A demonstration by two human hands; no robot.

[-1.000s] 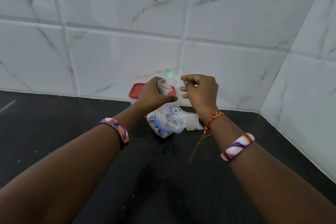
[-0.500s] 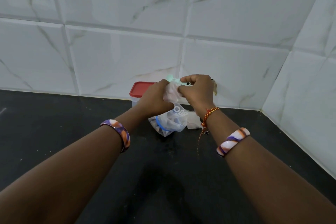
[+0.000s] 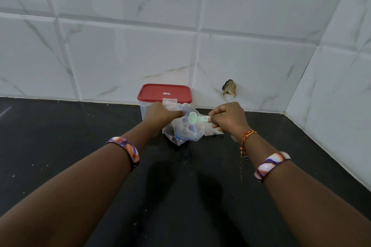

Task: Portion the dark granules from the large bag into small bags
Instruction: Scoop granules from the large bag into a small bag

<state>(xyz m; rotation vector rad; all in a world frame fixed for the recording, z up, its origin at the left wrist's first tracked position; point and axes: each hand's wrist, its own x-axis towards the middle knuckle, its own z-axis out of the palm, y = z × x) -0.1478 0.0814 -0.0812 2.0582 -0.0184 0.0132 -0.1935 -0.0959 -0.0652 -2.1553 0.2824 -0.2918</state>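
While the left hand (image 3: pixel 160 113) grips the crumpled clear bag (image 3: pixel 183 128), the right hand (image 3: pixel 227 118) pinches a green scoop (image 3: pixel 195 117).

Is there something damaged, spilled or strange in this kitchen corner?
Yes. The wall tile has a broken hole low down, right of the red-lidded container; its dark, ragged edges look like chipped damage. Small pale specks lie scattered on the black counter. No clear spill of granules shows.

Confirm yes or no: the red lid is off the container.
No. The red lid sits flat on the container against the tiled wall, behind the left hand.
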